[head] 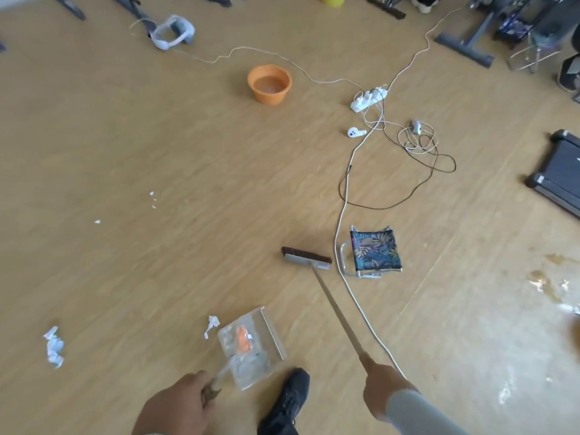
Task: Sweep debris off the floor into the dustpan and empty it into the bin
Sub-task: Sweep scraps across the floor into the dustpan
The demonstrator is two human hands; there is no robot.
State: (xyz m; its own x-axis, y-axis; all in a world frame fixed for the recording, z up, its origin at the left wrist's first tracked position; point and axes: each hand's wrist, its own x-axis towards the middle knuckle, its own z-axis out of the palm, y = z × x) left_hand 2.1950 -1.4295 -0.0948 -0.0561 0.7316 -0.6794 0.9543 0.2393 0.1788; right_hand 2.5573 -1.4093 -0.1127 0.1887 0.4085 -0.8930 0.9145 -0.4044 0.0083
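One view only, from the head camera, looking down at a wooden floor (157, 136).

Handling. The broom (309, 258) is a long, stiff pole with a flat bristle head; it looks light, and judged best held high on the pole, as now, for reach. The dustpan (251, 343) appears to be clear, thin plastic on a slim handle: light, rigid, likely to slide on the smooth floor unless pressed down at the handle. It already carries an orange scrap (243, 340) and some pale bits. The debris is crumpled white paper: very light and soft, apt to skip ahead of the bristles.

Location. Dustpan sits at lower centre of the frame, just above a black shoe (287, 400). One paper scrap (212, 325) lies just beside its left edge; a larger crumpled wad (54, 346) is at lower left; small flecks (153, 199) lie left of centre, well apart. The broom head rests right of centre, near a leaf-patterned folding stool (375, 251) and a white cable (345, 196). An orange bucket (269, 84), presumably the bin, stands in the upper middle.

Hand pose. The left hand (180, 403), lower centre, has its fingers curled round the dustpan handle. The right hand (381, 390), lower right, grips the pole's upper end; individual fingers are blurred, so the wrap is inferred.
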